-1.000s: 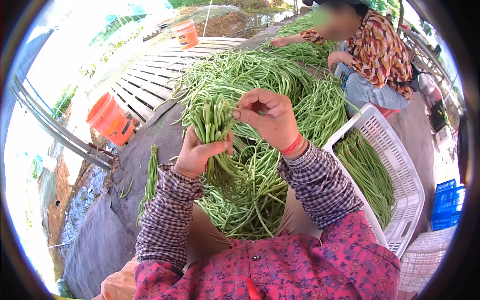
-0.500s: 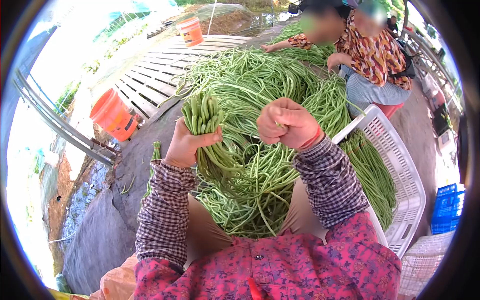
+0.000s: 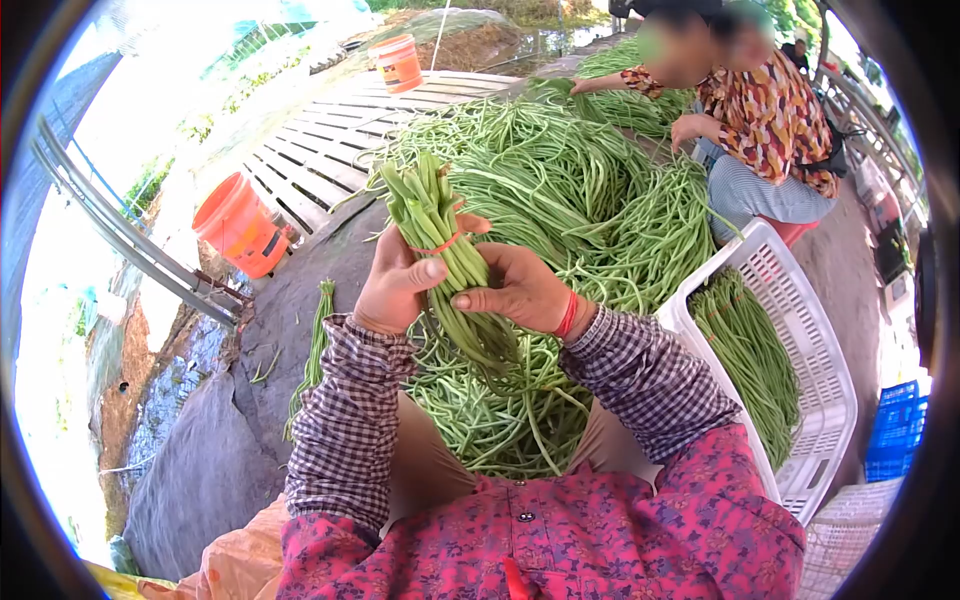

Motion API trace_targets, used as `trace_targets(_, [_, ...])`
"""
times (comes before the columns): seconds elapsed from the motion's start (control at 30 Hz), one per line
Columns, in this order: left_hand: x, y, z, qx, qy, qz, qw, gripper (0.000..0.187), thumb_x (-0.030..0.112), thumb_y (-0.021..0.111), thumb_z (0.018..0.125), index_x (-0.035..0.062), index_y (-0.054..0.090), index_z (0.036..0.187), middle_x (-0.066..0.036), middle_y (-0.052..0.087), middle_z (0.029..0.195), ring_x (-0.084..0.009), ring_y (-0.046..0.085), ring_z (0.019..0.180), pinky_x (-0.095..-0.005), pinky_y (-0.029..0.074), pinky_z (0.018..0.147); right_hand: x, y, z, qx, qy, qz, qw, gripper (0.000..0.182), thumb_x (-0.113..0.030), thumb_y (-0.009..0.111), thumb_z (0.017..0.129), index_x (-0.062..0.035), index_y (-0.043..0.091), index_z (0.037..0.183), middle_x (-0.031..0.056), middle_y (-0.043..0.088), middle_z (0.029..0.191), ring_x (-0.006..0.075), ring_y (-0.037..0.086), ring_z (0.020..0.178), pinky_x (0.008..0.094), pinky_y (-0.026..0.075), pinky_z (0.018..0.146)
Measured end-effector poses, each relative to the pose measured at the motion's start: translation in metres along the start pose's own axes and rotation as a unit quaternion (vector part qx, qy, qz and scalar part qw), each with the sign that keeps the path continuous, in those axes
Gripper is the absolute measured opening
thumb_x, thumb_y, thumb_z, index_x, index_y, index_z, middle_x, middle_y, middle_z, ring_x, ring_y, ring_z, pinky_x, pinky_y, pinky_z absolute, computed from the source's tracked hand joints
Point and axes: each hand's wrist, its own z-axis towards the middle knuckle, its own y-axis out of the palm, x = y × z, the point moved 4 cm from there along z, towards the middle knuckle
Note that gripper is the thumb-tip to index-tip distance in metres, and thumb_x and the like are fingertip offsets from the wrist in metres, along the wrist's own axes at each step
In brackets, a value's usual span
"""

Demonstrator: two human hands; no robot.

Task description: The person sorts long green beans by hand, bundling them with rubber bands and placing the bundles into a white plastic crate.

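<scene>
Beans in a bundle [image 3: 432, 222] are now being gripped by both hands: left hand [image 3: 395, 290] closing around the stalks, right hand [image 3: 520, 290] having come back in beside it, an orange band [image 3: 437, 243] newly circling them, so tying looks nearly done.

Checked sleeves [image 3: 345, 420], floral magenta shirt [image 3: 600, 530], red wristband [image 3: 567, 316]

An outdoor farm sorting spot: a heap of long beans [image 3: 560, 190] at twelve o'clock, white crate [image 3: 800, 330] at three, orange buckets [image 3: 240, 225] at ten.
</scene>
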Motion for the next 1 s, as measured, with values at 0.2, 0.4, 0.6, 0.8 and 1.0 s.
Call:
trace_targets(0.2, [-0.013, -0.003, -0.004, 0.039, -0.041, -0.11, 0.992, 0.028, 0.001, 0.055, 0.085, 0.0009, 0.051, 0.112, -0.022, 0.052, 0.125, -0.0294, 0.054, 0.112, -0.0416, 0.046, 0.095, 0.002, 0.003, 0.002, 0.135, -0.108, 0.0, 0.985, 0.05, -0.016, 0.077, 0.075, -0.001, 0.05, 0.114, 0.0041, 0.056, 0.104, 0.0125, 0.055, 0.096, 0.0278, 0.047, 0.083])
trace_targets(0.4, [-0.015, -0.003, -0.002, 0.05, -0.012, -0.179, 0.983, 0.036, -0.001, 0.058, 0.084, -0.0038, 0.051, 0.119, -0.019, 0.051, 0.127, -0.0295, 0.053, 0.115, -0.0403, 0.046, 0.097, -0.028, 0.004, -0.005, 0.226, -0.287, -0.404, 0.839, 0.039, -0.022, 0.081, 0.065, -0.0051, 0.051, 0.084, 0.0076, 0.052, 0.081, 0.021, 0.052, 0.069, 0.0329, 0.045, 0.065])
trace_targets(0.6, [-0.016, 0.005, -0.003, 0.007, -0.016, -0.149, 0.989, 0.032, 0.002, 0.056, 0.085, 0.0012, 0.05, 0.116, -0.021, 0.047, 0.131, -0.0329, 0.051, 0.116, -0.0438, 0.046, 0.095, -0.027, 0.002, -0.007, 0.227, -0.216, -0.358, 0.88, 0.033, -0.02, 0.079, 0.068, -0.0033, 0.056, 0.083, 0.0079, 0.054, 0.077, 0.0218, 0.056, 0.067, 0.0321, 0.047, 0.064])
trace_targets(0.8, [-0.017, 0.007, -0.003, 0.006, -0.025, -0.168, 0.985, 0.031, 0.0, 0.055, 0.084, 0.0005, 0.051, 0.115, -0.021, 0.049, 0.129, -0.0322, 0.054, 0.113, -0.0429, 0.048, 0.093, -0.024, -0.004, -0.008, 0.202, -0.162, -0.269, 0.928, 0.025, -0.013, 0.075, 0.073, -0.001, 0.059, 0.087, 0.0096, 0.061, 0.078, 0.0226, 0.061, 0.068, 0.0297, 0.05, 0.062])
trace_targets(1.0, [-0.019, 0.009, -0.004, 0.066, -0.029, -0.174, 0.982, 0.027, 0.001, 0.06, 0.084, -0.0019, 0.054, 0.111, -0.018, 0.055, 0.12, -0.0289, 0.055, 0.111, -0.0383, 0.052, 0.086, -0.041, -0.001, -0.014, 0.194, -0.225, -0.441, 0.847, 0.018, -0.008, 0.071, 0.077, -0.0001, 0.056, 0.084, 0.01, 0.056, 0.071, 0.0193, 0.054, 0.06, 0.0285, 0.047, 0.059])
